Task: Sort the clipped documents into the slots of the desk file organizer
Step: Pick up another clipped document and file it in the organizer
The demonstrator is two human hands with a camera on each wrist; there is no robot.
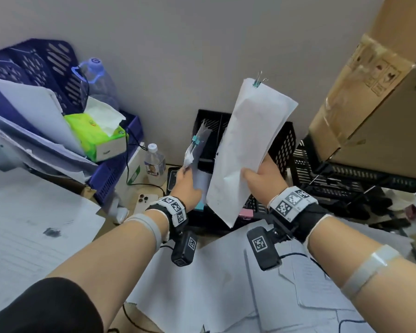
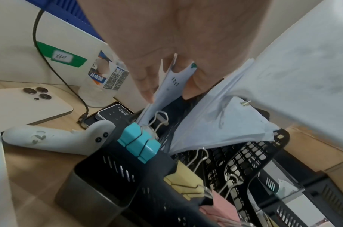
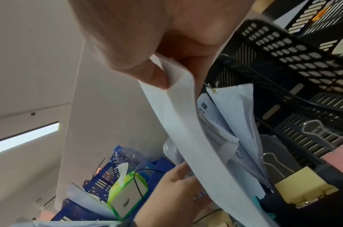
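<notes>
My right hand [image 1: 252,171] [image 3: 172,81] grips the lower part of a thick white document [image 1: 247,145] [image 3: 186,122], held upright with a teal binder clip [image 1: 257,82] at its top. To its left, my left hand [image 1: 186,169] [image 2: 166,92] pinches a thinner clipped document [image 1: 198,143] [image 2: 166,86] over the left side of the black mesh file organizer [image 1: 285,145] [image 2: 250,153] [image 3: 283,53]. Other clipped papers [image 2: 221,127] [image 3: 234,122] stand in its slots. Teal [image 2: 139,144], yellow [image 2: 184,187] and pink [image 2: 219,207] clips show at its front.
Blue trays [image 1: 34,63] with papers and a green tissue box [image 1: 99,138] crowd the left. A water bottle [image 1: 154,162], a phone [image 1: 144,200] and a white controller [image 2: 50,138] lie near the organizer. A cardboard box [image 1: 370,104] looms at right. Loose sheets [image 1: 202,284] cover the near desk.
</notes>
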